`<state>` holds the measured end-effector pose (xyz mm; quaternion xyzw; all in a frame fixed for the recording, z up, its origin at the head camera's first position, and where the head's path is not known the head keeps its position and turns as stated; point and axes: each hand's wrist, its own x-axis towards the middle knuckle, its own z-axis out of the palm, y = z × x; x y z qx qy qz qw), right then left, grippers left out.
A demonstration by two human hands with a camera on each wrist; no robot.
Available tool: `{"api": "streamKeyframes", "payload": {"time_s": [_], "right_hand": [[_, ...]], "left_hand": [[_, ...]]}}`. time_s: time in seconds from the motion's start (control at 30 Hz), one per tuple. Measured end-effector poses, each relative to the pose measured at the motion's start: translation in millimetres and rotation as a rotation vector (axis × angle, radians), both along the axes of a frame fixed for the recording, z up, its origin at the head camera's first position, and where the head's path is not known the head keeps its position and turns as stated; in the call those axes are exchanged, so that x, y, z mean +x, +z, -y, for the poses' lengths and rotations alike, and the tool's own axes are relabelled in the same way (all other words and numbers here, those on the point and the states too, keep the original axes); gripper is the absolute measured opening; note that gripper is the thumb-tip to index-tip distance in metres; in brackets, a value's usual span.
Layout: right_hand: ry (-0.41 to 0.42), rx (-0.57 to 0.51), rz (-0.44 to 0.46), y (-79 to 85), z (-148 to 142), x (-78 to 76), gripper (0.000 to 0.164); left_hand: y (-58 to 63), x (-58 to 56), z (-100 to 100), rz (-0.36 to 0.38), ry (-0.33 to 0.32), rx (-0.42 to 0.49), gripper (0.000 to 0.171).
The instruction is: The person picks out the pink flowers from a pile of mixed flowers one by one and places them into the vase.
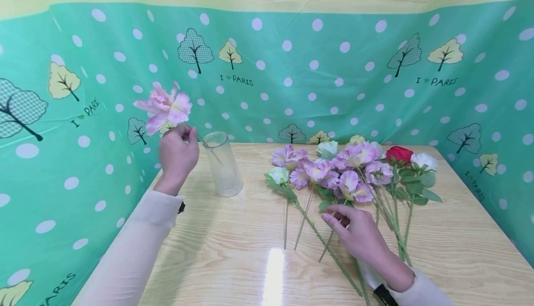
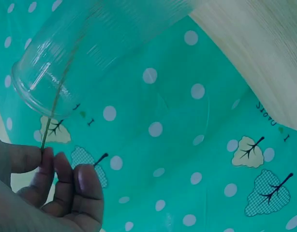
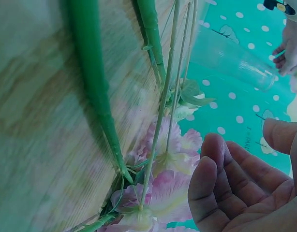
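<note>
My left hand (image 1: 178, 157) pinches the thin stem of a pink artificial flower (image 1: 162, 106) just below its bloom. The lower stem (image 2: 61, 84) reaches through the mouth of a clear, ribbed glass vase (image 1: 227, 171), which stands upright on the table. In the left wrist view, thumb and fingertips meet on that stem near the vase rim. My right hand (image 1: 363, 236) hovers over the stems of a spread of artificial flowers, its fingers loosely bent and nothing between them. Pink-purple blooms (image 3: 172, 193) lie beyond its fingers in the right wrist view.
On the wooden table (image 1: 233, 250) lie several pink-purple flowers (image 1: 317, 171), a red rose (image 1: 399, 154), a white rose (image 1: 424, 161) and a pale green-white rose (image 1: 278, 175), stems toward me. A green dotted cloth (image 1: 288, 97) hangs behind and at both sides.
</note>
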<state>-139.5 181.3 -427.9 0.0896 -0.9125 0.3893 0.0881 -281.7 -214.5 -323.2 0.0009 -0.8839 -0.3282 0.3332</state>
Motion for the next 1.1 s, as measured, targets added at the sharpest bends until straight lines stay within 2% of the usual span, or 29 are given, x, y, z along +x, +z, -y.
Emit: {"api": "streamKeyframes", "payload": {"time_s": [0.23,0.5,0.6,0.83,0.97,1.1], "right_hand": [[0.003,-0.006,0.001,-1.3,-0.9,-0.3,0.027],[0.001,-0.015,0.006,-2.9,-2.1,-0.5,0.027],[0.005,-0.012,-0.002,-4.2,-2.5,-0.8,0.026],[0.003,-0.012,-0.014,-4.0,-2.7,-1.0,0.025],[0.004,-0.008,-0.009,-4.5,-3.3,-2.0,0.027],[-0.010,0.004,0.003,-4.7,-4.7,-2.3,0.026]], "left_hand": [[-9.4,-1.9,-1.7,0.039,-0.002,-0.070,0.028],[-10.0,0.9,-2.0,0.198,-0.018,-0.112,0.030],[-11.4,2.9,1.6,0.272,-0.028,-0.119,0.041],[-17.8,14.5,5.9,0.507,-0.089,-0.200,0.082],[-24.0,23.0,4.7,0.566,-0.102,-0.202,0.094],[-30.4,31.0,0.8,0.582,-0.117,-0.205,0.099]]}}
